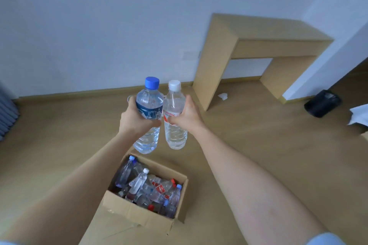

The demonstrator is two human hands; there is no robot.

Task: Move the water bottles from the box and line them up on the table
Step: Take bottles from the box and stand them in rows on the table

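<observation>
Above the box (pixel 139 214), well off the floor: two water bottles held upright in the air, side by side, just about touching at the shoulders.

Left grip (pixel 135 121) wrapped round the blue-capped bottle (pixel 149 97) at its dark blue label, thumb across the front, fingertips peeking out on the far side. Bottle tilted slightly, base toward the box, full of clear water.

Right grip (pixel 189 117) curled round the white-capped bottle (pixel 174 101) at its red-and-white label, thumb in front, fingers behind. Nearly upright, also full.

Both forearms bare, reaching out over the box from either side.

Box itself: brown cardboard, open-topped, standing on the wooden floor (pixel 59 145). Inside, a heap of loose bottles (pixel 147 187) lying every which way, with caps in blue, white and red.

Beyond the box and off to the right: pale wooden desk (pixel 268 30) against the white wall. No bottles on it yet.

Farther right of the box, on the floor: black bin (pixel 321 103). Between that and the box, near the desk's foot: a white paper scrap (pixel 223 96).
</observation>
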